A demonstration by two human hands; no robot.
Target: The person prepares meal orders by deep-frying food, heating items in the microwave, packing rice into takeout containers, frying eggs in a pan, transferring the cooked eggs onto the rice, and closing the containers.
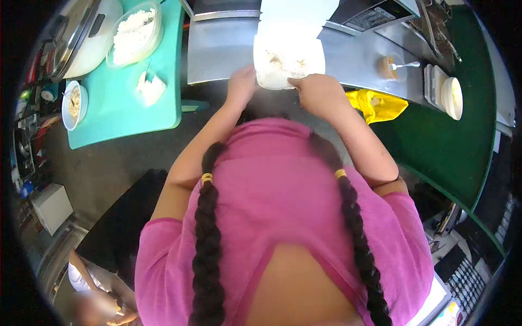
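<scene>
An opened white box point(290, 48) with a raised lid lies at the front edge of the metal counter point(217, 51), with brownish marks on its inner base. My left hand point(242, 86) touches the box's left edge, its fingers close together; whether they pinch the rim is hard to tell. On the right, my right hand point(317, 93) has its thumb and curled fingers closed on the box's near right corner.
On the green table point(125, 117) at left are a container of white rice point(134, 35), a white bag point(150, 88) and a bowl point(74, 105). A brown-filled cup point(389, 67), a yellow cloth point(377, 106) and stacked containers point(443, 92) are at right. Another person point(81, 274) is at lower left.
</scene>
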